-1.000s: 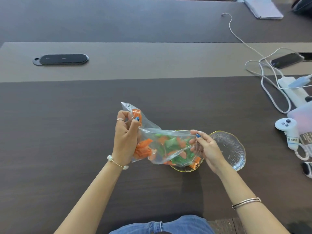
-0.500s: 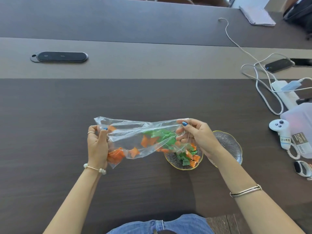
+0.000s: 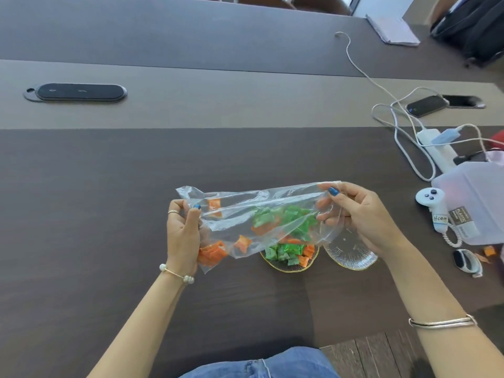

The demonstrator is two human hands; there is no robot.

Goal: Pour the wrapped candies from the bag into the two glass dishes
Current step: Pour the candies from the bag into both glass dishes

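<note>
A clear plastic bag (image 3: 245,203) with green and orange wrapped candies is stretched sideways above the dark table. My left hand (image 3: 181,236) grips its closed end, where a few orange candies bunch. My right hand (image 3: 360,214) holds the open mouth of the bag. Below the bag, the left glass dish (image 3: 289,264) has a gold rim and holds several green and orange candies. The right glass dish (image 3: 351,255) lies beside it, partly under my right hand, with no candy visible in it.
A white game controller (image 3: 433,211), a translucent plastic box (image 3: 474,197) and a wristband (image 3: 466,261) lie to the right. Further back are a power strip (image 3: 436,151) with white cables, a phone (image 3: 425,105) and a black oval cover (image 3: 79,91).
The bag went from tilted over the left dish to stretched nearly level. Candies dropped into the left dish. My left hand moved left and down; my right hand lifted the bag's mouth.
</note>
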